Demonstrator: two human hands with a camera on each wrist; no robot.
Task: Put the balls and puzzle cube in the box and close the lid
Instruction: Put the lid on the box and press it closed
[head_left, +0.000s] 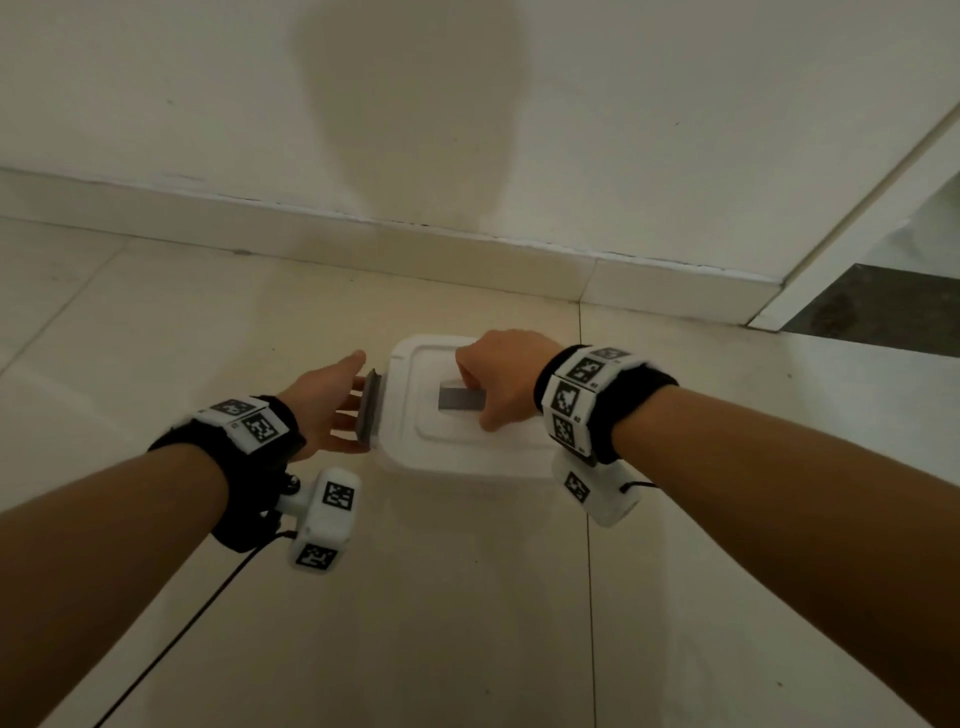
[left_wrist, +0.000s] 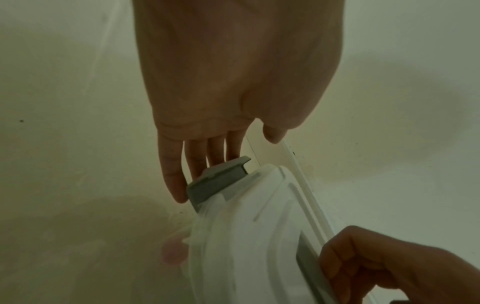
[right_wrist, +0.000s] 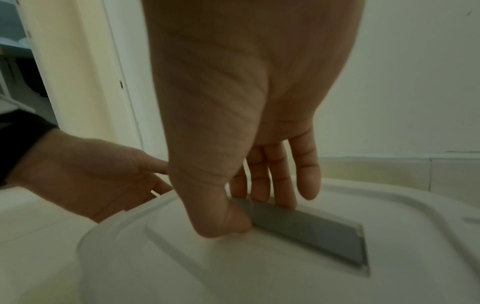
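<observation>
Lid: right hand pinches handle; left hand flat against latch.

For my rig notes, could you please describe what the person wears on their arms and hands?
Both hands, left hand and right hand, are bare, and the forearms are sleeveless. Each wrist has a black band with white marker tiles, plus a white camera block. A thin black cable trails from the left one.

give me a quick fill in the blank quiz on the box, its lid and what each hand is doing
1. The white lid sits on the box, which stands on the tiled ____.
2. The right hand pinches the grey ____ on top of the lid.
3. The left hand's straight fingers touch the grey ____ on the lid's side.

Missing words: floor; handle; latch
</observation>
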